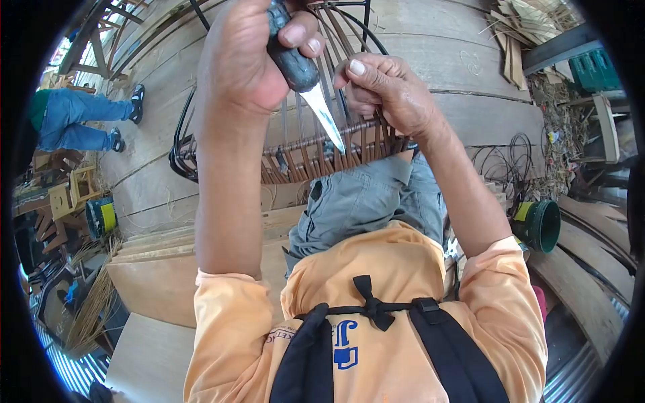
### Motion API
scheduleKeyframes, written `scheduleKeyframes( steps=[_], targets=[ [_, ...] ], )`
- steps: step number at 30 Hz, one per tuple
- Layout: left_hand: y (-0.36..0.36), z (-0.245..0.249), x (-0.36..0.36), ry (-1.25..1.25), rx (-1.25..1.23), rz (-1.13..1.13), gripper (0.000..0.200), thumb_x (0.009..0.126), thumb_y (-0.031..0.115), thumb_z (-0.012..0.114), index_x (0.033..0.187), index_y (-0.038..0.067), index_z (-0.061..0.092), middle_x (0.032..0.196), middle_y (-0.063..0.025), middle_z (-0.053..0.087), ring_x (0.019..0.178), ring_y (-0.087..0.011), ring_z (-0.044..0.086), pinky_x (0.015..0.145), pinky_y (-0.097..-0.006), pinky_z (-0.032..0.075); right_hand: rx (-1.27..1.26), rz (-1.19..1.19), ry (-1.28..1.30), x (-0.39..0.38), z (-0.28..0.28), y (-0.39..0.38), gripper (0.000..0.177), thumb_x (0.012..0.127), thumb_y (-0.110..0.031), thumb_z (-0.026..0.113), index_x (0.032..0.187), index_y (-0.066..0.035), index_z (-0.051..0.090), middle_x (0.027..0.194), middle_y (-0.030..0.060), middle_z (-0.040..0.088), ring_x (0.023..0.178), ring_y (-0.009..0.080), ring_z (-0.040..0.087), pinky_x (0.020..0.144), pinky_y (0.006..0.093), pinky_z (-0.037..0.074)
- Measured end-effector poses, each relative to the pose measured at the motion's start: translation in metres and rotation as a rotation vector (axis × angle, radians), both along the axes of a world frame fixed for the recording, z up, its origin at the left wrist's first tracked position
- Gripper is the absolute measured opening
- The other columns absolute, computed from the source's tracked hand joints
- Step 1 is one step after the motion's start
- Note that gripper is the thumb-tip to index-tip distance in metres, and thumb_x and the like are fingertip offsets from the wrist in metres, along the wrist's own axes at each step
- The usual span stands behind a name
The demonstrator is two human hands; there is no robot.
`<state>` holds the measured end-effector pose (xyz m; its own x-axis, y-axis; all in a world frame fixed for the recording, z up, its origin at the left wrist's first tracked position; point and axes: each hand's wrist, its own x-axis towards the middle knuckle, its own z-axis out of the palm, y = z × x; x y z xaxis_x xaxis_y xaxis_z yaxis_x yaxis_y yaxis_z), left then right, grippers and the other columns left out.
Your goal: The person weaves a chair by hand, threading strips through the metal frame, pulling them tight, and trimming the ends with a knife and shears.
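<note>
My left hand (pixel 248 57) is closed round the black handle of a knife (pixel 321 114). Its shiny, tapering blade points down over a woven brown rattan rim, with the tip in front of the weave. My right hand (pixel 390 87) is curled, thumb over fingers, at the upright strands just above the rim; it appears to pinch a rattan strand (pixel 336 37), though the fingers partly cover it. The rattan piece (pixel 302 161), with brown weave on a dark frame, leans across my lap against my grey trousers (pixel 363 195).
Wooden boards (pixel 154 168) form the floor. A person in blue jeans (pixel 84 114) stands at the left. A dark bucket (pixel 101 216) stands at the left, and a green bucket (pixel 541 225) lies tipped at the right. Coiled dark strands (pixel 514 158) and wood scraps (pixel 514 50) lie on the right.
</note>
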<state>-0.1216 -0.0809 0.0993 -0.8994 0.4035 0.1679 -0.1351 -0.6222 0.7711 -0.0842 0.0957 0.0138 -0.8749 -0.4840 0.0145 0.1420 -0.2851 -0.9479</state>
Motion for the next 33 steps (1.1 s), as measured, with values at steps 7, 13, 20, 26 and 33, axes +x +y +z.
scheduleKeyframes(
  steps=[7,13,20,26,33],
  targets=[
    [-0.108,-0.001,-0.075,0.052,-0.079,0.137,0.020,0.097,0.018,0.044,0.078,0.010,0.044,0.063,0.0037,0.042,0.048,-0.0043,0.038,0.052,-0.0242,0.036,0.556,-0.521,0.511,-0.051,0.030,-0.099,0.035,0.089,-0.032,0.056,0.076,0.000,0.064,0.065,0.0198,0.059,0.064,0.0327,0.062,0.060,0.0398,0.046],
    [-0.108,-0.014,-0.046,-0.067,0.030,0.183,0.023,0.100,0.021,0.040,0.080,0.009,0.043,0.067,0.0022,0.044,0.047,-0.0050,0.036,0.055,-0.0244,0.036,0.623,-0.357,0.473,-0.053,0.030,-0.092,0.041,0.089,-0.038,0.055,0.093,0.002,0.063,0.084,0.0219,0.064,0.085,0.0371,0.062,0.077,0.0418,0.048],
    [-0.117,-0.023,0.004,-0.022,-0.344,0.355,0.036,0.096,0.027,0.049,0.116,-0.003,0.049,0.117,-0.0159,0.058,0.049,-0.0044,0.040,0.048,-0.0192,0.039,0.395,-0.839,0.249,0.001,0.059,0.052,0.033,0.093,-0.024,0.053,0.113,0.001,0.057,0.102,0.0122,0.059,0.092,0.0203,0.056,0.082,0.0311,0.045],
    [-0.098,-0.021,0.081,-0.009,-0.930,1.061,0.042,0.095,0.034,0.050,0.115,-0.004,0.051,0.086,-0.0079,0.059,0.053,-0.0066,0.044,0.047,-0.0214,0.039,0.273,-0.846,-0.100,0.104,-0.012,0.071,0.020,0.092,-0.017,0.055,0.101,-0.002,0.064,0.079,0.0028,0.063,0.071,0.0090,0.057,0.066,0.0230,0.046],
    [0.027,-0.067,0.177,0.257,-0.503,0.348,0.032,0.096,0.029,0.045,0.092,0.000,0.058,0.082,-0.0095,0.059,0.080,-0.0206,0.058,0.071,-0.0315,0.049,0.167,-0.185,0.113,0.174,-0.035,-0.001,0.044,0.093,-0.034,0.053,0.118,0.002,0.054,0.106,0.0125,0.060,0.100,0.0191,0.058,0.089,0.0328,0.045]
  ],
)
